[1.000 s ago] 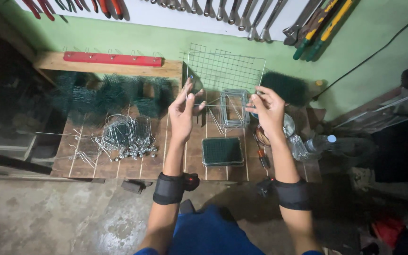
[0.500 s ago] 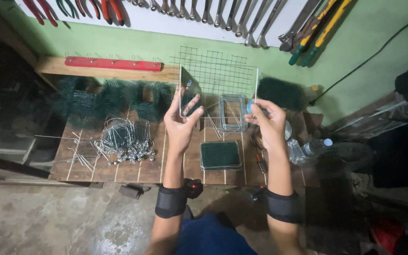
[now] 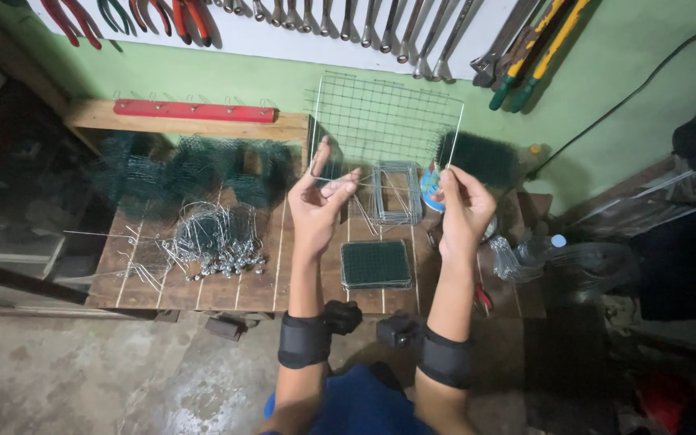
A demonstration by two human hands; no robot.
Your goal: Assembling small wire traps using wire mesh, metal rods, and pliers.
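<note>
A slatted wooden bench (image 3: pixel 227 292) is seen against a green wall, its near edge bordering bare concrete floor; dark green mesh rolls (image 3: pixel 187 171) are heaped along its back, and a tangle of bent silver wires (image 3: pixel 207 242) is spread on the left; a square wire mesh panel (image 3: pixel 384 121) is held upright above the bench middle, well clear of the things below; its lower left corner is pinched by the left hand (image 3: pixel 320 201), its lower right corner by the right hand (image 3: pixel 462 201); a flat green-meshed tray (image 3: pixel 375 264) lies beneath, behind it a stack of wire frames (image 3: pixel 397 192).
</note>
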